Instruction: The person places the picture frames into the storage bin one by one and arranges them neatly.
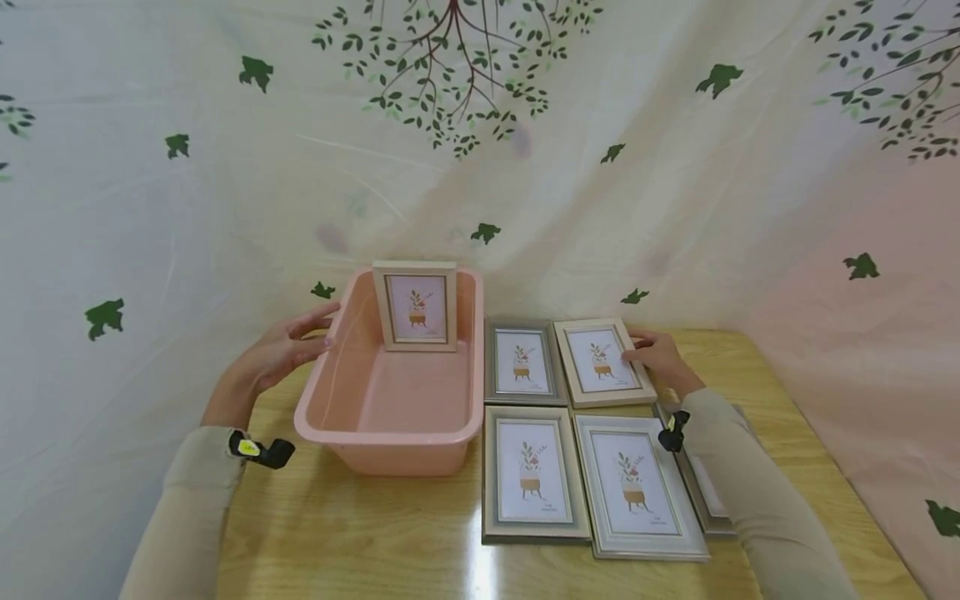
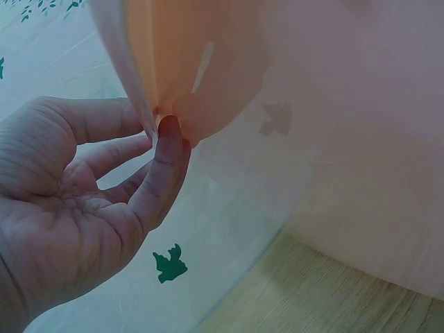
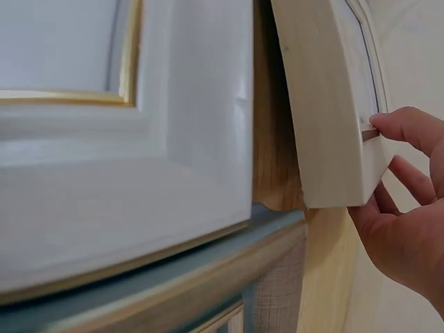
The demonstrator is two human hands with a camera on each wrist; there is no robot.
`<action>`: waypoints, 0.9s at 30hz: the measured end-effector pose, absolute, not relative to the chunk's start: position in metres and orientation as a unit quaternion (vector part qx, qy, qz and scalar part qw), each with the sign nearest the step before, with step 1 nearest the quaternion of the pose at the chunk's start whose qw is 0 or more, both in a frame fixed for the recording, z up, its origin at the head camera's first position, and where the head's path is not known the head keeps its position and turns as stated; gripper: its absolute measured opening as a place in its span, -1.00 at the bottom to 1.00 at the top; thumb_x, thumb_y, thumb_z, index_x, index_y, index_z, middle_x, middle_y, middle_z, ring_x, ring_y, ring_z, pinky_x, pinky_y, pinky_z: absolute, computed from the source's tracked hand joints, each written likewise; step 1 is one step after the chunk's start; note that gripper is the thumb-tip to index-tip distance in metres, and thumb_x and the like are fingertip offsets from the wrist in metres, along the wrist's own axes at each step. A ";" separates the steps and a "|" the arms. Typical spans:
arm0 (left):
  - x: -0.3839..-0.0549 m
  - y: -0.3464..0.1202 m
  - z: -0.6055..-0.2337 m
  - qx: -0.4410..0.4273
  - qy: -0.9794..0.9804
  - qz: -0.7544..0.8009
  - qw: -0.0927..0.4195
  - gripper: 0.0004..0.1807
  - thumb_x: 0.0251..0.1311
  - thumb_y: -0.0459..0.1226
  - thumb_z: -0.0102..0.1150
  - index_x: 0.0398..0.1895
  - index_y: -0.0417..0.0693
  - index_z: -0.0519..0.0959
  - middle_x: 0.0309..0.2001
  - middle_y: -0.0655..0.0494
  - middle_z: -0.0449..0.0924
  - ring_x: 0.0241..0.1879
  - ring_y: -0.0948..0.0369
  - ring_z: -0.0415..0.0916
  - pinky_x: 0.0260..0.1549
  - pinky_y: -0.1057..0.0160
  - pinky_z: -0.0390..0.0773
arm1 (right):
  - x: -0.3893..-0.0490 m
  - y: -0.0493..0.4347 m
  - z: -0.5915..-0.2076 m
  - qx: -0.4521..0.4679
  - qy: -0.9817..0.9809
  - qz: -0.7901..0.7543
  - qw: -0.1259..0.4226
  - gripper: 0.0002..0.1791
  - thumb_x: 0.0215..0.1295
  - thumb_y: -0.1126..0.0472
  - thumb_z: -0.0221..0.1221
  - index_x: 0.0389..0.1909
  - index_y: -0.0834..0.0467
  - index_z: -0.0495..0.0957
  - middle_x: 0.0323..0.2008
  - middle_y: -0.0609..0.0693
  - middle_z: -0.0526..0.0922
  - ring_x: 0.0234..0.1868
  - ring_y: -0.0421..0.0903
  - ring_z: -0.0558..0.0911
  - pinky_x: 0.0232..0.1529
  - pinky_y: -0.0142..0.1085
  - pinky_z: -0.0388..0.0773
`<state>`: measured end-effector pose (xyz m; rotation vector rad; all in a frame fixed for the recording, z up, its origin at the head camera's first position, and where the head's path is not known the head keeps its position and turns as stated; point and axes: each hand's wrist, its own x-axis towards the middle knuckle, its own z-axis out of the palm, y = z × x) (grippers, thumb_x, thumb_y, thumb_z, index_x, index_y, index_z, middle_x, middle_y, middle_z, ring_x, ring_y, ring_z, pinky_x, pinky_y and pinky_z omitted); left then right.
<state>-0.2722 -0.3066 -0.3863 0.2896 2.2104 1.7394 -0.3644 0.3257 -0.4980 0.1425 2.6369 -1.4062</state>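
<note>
My left hand point(image 1: 279, 354) pinches the left rim of a pink plastic basin point(image 1: 397, 438); the left wrist view shows the fingers point(image 2: 163, 163) on either side of that rim. Inside the basin, a cream picture frame point(image 1: 417, 308) stands upright against the far end. At the right, my right hand point(image 1: 666, 360) grips another cream picture frame point(image 1: 602, 360) by its right edge, thumb on the front and fingers underneath. In the right wrist view this held picture frame point(image 3: 326, 118) is tilted, its right side raised off the table.
Beside the basin lie a grey picture frame point(image 1: 522, 362), a beige one point(image 1: 534, 471) and a white one point(image 1: 637, 487), all face up. Another grey frame point(image 1: 712, 508) is partly hidden under my right forearm. A patterned cloth point(image 1: 420, 200) hangs behind the wooden table point(image 1: 360, 533).
</note>
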 end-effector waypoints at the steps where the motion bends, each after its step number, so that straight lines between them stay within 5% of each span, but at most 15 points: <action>1: -0.272 -0.307 -0.386 0.102 0.772 0.607 0.156 -0.18 0.46 -0.30 0.12 0.65 0.02 -0.06 0.49 -0.25 0.08 0.15 0.33 0.44 0.05 0.37 0.52 | -0.365 0.327 -0.498 0.051 0.875 -0.474 0.082 -0.32 0.34 0.32 0.27 0.43 0.36 0.30 0.20 0.45 0.45 0.11 0.19 0.49 0.04 -0.18 0.53; 9: -0.274 -0.308 -0.388 0.104 0.774 0.606 0.154 -0.18 0.46 -0.29 0.13 0.65 0.04 -0.06 0.49 -0.26 0.08 0.12 0.36 0.47 0.04 0.39 0.52 | -0.368 0.334 -0.496 0.055 0.855 -0.500 0.124 -0.25 0.36 0.29 0.28 0.51 0.29 0.21 0.33 0.45 0.37 0.24 0.26 0.48 0.09 -0.17 0.57; 16: -0.275 -0.308 -0.389 0.098 0.777 0.602 0.156 -0.18 0.45 -0.28 0.14 0.65 0.08 -0.05 0.50 -0.24 0.09 0.15 0.29 0.46 0.05 0.38 0.52 | -0.368 0.340 -0.490 0.023 0.821 -0.547 0.161 -0.22 0.40 0.34 0.23 0.55 0.30 0.10 0.35 0.49 0.31 0.03 -0.03 0.59 -0.05 -0.29 0.61; 22: -0.275 -0.309 -0.390 0.098 0.778 0.601 0.156 -0.17 0.45 -0.26 0.15 0.65 0.09 -0.05 0.50 -0.24 0.09 0.20 0.22 0.43 0.04 0.39 0.53 | -0.366 0.341 -0.479 0.012 0.797 -0.571 0.196 -0.23 0.46 0.35 0.15 0.58 0.28 0.02 0.39 0.48 0.24 0.03 -0.11 0.56 0.17 -0.12 0.52; 27: -0.275 -0.309 -0.391 0.101 0.780 0.599 0.152 -0.18 0.44 -0.26 0.16 0.64 0.10 -0.02 0.50 -0.24 0.10 0.29 0.09 0.37 0.04 0.38 0.53 | -0.369 0.348 -0.478 0.006 0.783 -0.586 0.209 -0.22 0.46 0.33 0.15 0.58 0.25 0.00 0.26 0.29 0.46 -0.01 -0.15 0.59 0.20 -0.07 0.49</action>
